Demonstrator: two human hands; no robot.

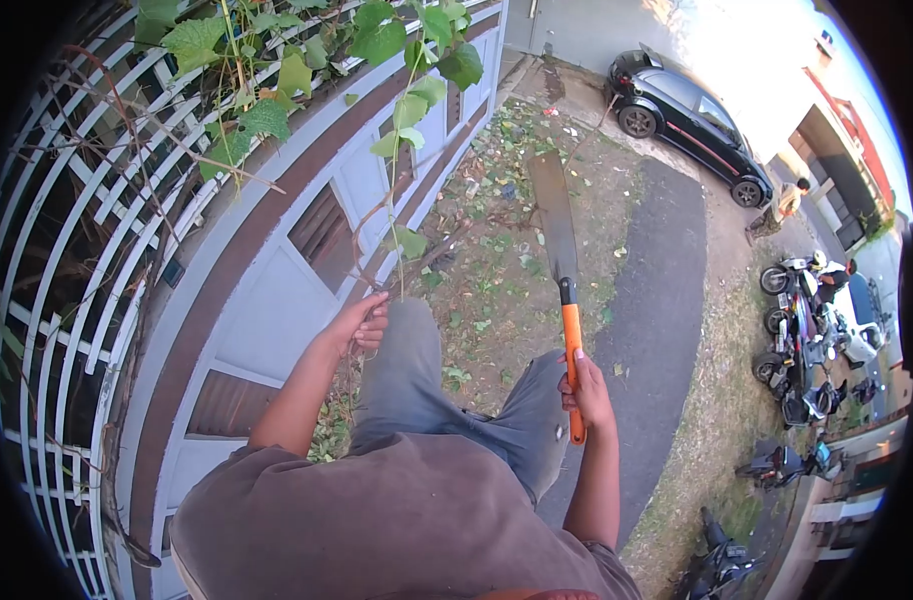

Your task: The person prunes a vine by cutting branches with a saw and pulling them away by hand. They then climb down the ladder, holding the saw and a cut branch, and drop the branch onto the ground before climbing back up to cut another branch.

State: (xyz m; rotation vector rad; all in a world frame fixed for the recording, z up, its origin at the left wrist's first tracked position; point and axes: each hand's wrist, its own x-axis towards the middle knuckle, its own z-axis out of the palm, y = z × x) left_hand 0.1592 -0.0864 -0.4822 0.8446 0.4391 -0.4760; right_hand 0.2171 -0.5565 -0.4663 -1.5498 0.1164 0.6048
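My right hand point(589, 390) is wrapped round the orange handle of a machete point(554, 215), whose broad, worn blade points up and away from me. On the other side, my left hand point(362, 325) is closed on a thin vine point(394, 200) beside the gate. The vine runs upward from my fingers to green leaves point(380, 38) hanging at the top of the view. Part of the stem inside the left fist is hidden by my fingers.
A grey and brown gate point(262, 310) with white bars point(52, 400) stands close on my left. Cut leaves litter the ground point(497, 270). A black car point(692, 115), a walking person point(780, 210) and several motorcycles point(802, 340) are to the right.
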